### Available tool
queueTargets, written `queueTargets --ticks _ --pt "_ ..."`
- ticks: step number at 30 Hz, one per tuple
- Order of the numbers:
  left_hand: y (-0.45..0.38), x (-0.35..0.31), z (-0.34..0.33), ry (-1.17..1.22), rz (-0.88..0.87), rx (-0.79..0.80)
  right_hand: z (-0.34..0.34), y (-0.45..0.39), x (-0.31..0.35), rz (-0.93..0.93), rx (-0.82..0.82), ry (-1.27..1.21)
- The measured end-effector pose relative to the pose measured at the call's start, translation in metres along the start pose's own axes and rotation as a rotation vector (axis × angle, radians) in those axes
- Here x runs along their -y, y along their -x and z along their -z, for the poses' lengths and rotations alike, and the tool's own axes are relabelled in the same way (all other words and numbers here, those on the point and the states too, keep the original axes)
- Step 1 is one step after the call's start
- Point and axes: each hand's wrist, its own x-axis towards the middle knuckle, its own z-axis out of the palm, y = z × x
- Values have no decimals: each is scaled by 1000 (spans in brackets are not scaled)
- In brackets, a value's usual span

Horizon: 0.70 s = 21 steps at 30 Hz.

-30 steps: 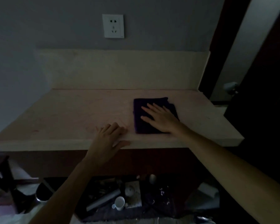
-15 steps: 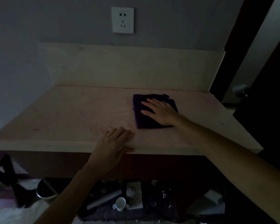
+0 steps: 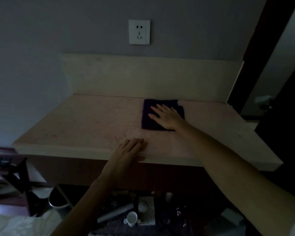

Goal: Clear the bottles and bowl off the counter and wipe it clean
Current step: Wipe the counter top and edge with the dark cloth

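A pale stone counter [image 3: 85, 123] fills the middle of the dim view, with no bottles or bowl on it. A folded dark purple cloth [image 3: 147, 116] lies flat near the back wall. My right hand [image 3: 167, 117] presses flat on the cloth, fingers spread and pointing left. At the counter's front edge rests my left hand [image 3: 128, 151], palm down, fingers on the top and thumb over the lip, holding nothing. Faint red marks show on the counter just beyond its fingers.
A white wall socket [image 3: 139, 32] sits above the backsplash. Under the counter lie a white cup [image 3: 131, 218], a grey tube [image 3: 115, 212] and other clutter. A dark bin [image 3: 57, 199] and a dark wooden stand [image 3: 12, 174] are at lower left; a door is on the right.
My right hand has slid the cloth away from me toward the back wall. My left hand has stayed at the front edge. The camera has shifted, so the counter sits lower and further right.
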Motion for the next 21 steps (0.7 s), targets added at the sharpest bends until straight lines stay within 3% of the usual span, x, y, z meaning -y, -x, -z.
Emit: queueTargets --ticks 5,11,16,21 --pt "40 22 36 -54 104 -74 -12 90 30 97 -19 15" --pt "75 89 59 -184 145 -23 -26 145 78 125 -67 20" --pt "58 111 49 -154 135 -43 -21 107 79 106 -28 -3" --pt "62 124 33 -81 114 -131 -13 4 77 104 -5 1"
